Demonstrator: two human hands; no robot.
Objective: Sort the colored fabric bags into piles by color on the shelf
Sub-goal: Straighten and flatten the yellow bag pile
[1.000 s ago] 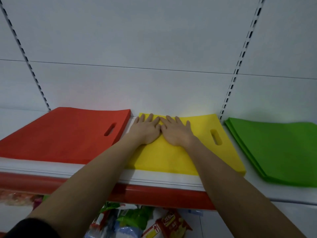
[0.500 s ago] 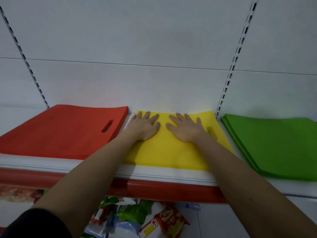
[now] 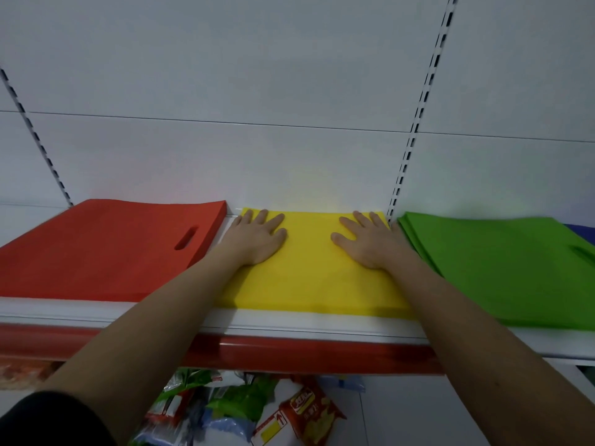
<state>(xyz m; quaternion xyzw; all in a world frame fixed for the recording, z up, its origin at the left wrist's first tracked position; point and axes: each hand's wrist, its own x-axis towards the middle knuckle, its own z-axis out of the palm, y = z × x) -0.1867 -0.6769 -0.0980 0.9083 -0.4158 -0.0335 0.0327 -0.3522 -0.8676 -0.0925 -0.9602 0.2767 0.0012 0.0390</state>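
Observation:
Three piles of flat fabric bags lie side by side on the white shelf (image 3: 289,323). A thick red pile (image 3: 106,249) with an oval handle slot is on the left, a yellow pile (image 3: 309,268) in the middle and a green pile (image 3: 502,268) on the right. My left hand (image 3: 257,236) lies flat, fingers straight, on the yellow pile's left rear corner. My right hand (image 3: 367,239) presses flat on its right rear part, next to the green pile. The yellow bag's handle slot is hidden under my right hand or arm.
A sliver of blue fabric (image 3: 582,231) shows behind the green pile at the far right. The shelf has a red front strip (image 3: 289,355). Snack packets (image 3: 251,410) fill the shelf below. Slotted uprights (image 3: 415,123) run up the white back panel.
My hands have slid apart across the yellow pile, the left toward its left edge and the right toward its right edge. The view has shifted a little to the right.

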